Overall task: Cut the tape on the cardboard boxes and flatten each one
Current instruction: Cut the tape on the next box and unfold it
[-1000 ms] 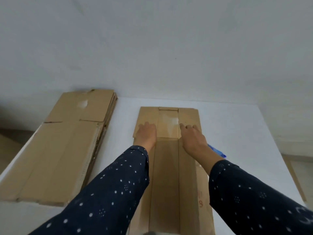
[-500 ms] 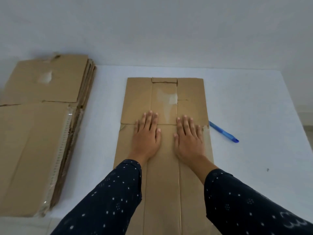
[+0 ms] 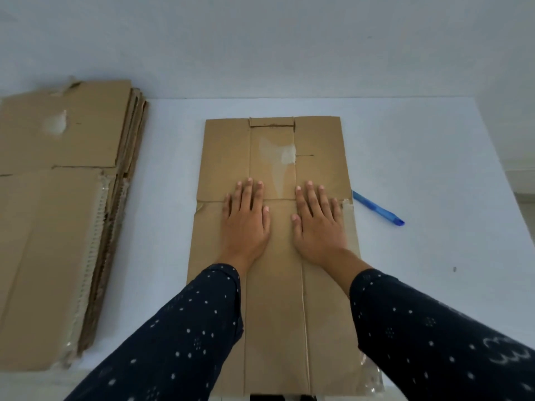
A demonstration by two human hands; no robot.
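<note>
A flattened brown cardboard box [image 3: 272, 151] lies lengthwise down the middle of the white table [image 3: 428, 157]. Both palms are flat on it, fingers straight. My left hand [image 3: 246, 221] presses left of the centre seam, and my right hand [image 3: 318, 224] presses right of it, just over the crease between flaps and body. A scrap of clear tape [image 3: 347, 206] clings to the box's right edge. A blue cutter [image 3: 376, 208] lies on the table just right of the box, untouched.
A stack of flattened cardboard boxes [image 3: 58, 212] lies along the table's left side, reaching past its front edge. A white wall stands behind the table. Bare white tabletop stretches to the right of the cutter.
My hands slid back from the far flaps towards me along the box, then stayed pressing at the crease. The camera tilted down, so more of the table shows.
</note>
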